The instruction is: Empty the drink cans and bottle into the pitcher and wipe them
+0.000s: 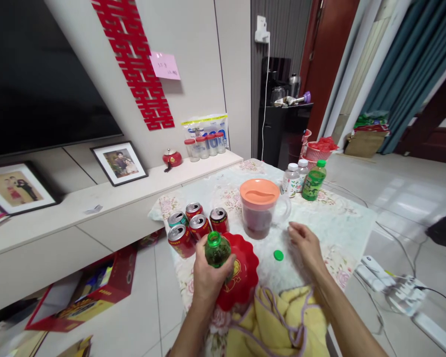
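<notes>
My left hand (208,275) is wrapped round a green plastic bottle (217,253), held upright with its neck uncapped. Beneath it is a red scalloped dish (245,277) with a gold print. A green bottle cap (278,255) lies on the table, left of my right hand (306,245). That hand is loosely open with bent fingers, nothing visible in it, just below the handle of a clear pitcher (257,223). Dark liquid partly fills the pitcher under its orange lid (260,191). Several opened drink cans (199,226) stand beyond my left hand.
Two white-capped bottles (290,181) and a capped green bottle (314,181) stand at the table's far right. A yellow cloth (278,322) lies at the near edge. Right of the flowered tablecloth (342,218), power strips (375,275) and cables are on the floor.
</notes>
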Motion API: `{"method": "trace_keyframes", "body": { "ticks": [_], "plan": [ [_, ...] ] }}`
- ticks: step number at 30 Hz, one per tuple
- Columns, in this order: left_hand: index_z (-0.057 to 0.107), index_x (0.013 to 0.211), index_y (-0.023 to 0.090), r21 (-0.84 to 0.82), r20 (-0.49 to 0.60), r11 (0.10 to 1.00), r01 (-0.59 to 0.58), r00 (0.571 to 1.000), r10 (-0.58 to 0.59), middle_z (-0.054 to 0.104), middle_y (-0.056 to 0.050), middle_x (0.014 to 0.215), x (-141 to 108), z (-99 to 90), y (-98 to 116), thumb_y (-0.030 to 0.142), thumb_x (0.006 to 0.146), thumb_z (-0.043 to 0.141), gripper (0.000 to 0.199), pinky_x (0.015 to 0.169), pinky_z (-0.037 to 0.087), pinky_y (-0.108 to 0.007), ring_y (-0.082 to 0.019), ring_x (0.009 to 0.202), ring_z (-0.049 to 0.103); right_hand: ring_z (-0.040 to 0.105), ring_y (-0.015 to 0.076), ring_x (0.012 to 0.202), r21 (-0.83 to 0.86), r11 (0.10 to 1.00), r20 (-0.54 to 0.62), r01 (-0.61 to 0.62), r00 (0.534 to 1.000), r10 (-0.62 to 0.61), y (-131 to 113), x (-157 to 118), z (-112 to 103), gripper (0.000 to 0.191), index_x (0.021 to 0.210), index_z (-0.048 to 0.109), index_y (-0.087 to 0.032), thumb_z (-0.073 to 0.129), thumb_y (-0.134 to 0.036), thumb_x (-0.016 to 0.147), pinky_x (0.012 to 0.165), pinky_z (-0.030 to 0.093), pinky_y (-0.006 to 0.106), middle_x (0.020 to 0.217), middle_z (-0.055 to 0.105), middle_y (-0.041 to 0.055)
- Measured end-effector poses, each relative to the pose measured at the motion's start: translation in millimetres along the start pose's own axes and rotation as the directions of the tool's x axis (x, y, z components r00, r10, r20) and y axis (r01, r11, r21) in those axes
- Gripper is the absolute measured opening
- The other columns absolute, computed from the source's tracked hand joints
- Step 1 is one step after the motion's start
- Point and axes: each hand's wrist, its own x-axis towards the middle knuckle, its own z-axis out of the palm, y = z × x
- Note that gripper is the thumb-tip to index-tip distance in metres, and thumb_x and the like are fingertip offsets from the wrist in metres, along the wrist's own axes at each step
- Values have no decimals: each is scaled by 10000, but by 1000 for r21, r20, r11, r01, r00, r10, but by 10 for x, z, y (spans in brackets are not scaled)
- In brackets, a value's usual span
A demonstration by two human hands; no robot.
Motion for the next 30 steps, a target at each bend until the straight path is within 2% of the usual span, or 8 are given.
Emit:
{"method": "trace_keyframes", "body": {
  "ticks": [5, 10, 15, 18, 21, 25, 27, 30],
  "plan": [
    [492, 1231, 194, -46, 19, 998, 44, 999, -43, 666, -70, 1077, -20, 34, 8, 420, 634, 780, 701, 920, 567, -423, -250, 977, 688, 631, 249, 837, -246, 959, 170, 137, 981, -97, 217, -390, 59, 360, 973, 740, -188, 694, -426, 706, 840, 510, 432, 955, 701, 89],
    [495, 1213, 205, -96, 1, 995, 15, 1000, -15, 653, -67, 1110, -47, 80, -12, 354, 643, 770, 650, 959, 545, -404, -239, 1012, 674, 562, 309, 953, -330, 877, 331, 350, 913, -240, 235, -532, 92, 271, 933, 757, -201, 643, -394, 781, 912, 453, 485, 917, 642, 118],
    [483, 1240, 214, -105, 4, 994, 31, 1000, -31, 640, -66, 1145, -59, 92, 0, 348, 651, 769, 667, 964, 536, -395, -233, 1027, 665, 574, 315, 902, -343, 846, 347, 408, 892, -290, 240, -596, 72, 323, 1018, 726, -164, 592, -416, 868, 857, 470, 501, 896, 619, 124],
    [474, 1252, 204, -109, 20, 992, 64, 998, -62, 647, -72, 1135, -60, 94, 23, 346, 661, 757, 671, 952, 538, -398, -232, 1011, 666, 619, 286, 937, -299, 858, 330, 417, 889, -316, 156, -647, 88, 352, 1081, 693, -161, 542, -440, 929, 860, 502, 456, 964, 642, 121],
    [483, 1240, 196, -113, 12, 992, 50, 999, -48, 650, -81, 1146, -61, 102, 26, 332, 666, 742, 645, 974, 530, -401, -237, 1042, 660, 656, 229, 969, -204, 873, 358, 444, 864, -355, -117, -712, 173, 310, 1088, 687, -201, 550, -448, 959, 845, 533, 359, 1043, 660, 94],
    [485, 1248, 187, -102, 4, 994, 38, 999, -38, 654, -95, 1158, -64, 104, 3, 332, 666, 738, 651, 970, 534, -417, -251, 1048, 666, 672, 186, 945, 5, 865, 413, 502, 786, -459, -753, -767, 375, 224, 1087, 688, -217, 605, -380, 958, 782, 544, 284, 1096, 662, 77],
    [488, 1240, 186, -102, 11, 995, 16, 1000, -15, 658, -94, 1145, -62, 100, 5, 328, 675, 734, 632, 957, 540, -413, -248, 1035, 670, 662, 168, 878, 68, 811, 427, 581, 718, -550, -1081, -765, 492, 197, 1099, 682, -211, 626, -327, 949, 747, 539, 271, 1050, 663, 66],
    [494, 1212, 184, -111, -7, 994, -24, 1000, 24, 662, -96, 1122, -52, 98, 32, 315, 677, 727, 598, 938, 549, -401, -244, 1021, 673, 638, 189, 966, 147, 701, 440, 698, 588, -678, -1447, -740, 670, 208, 1145, 665, -189, 613, -225, 947, 847, 525, 308, 1042, 650, 79]
  ]
}}
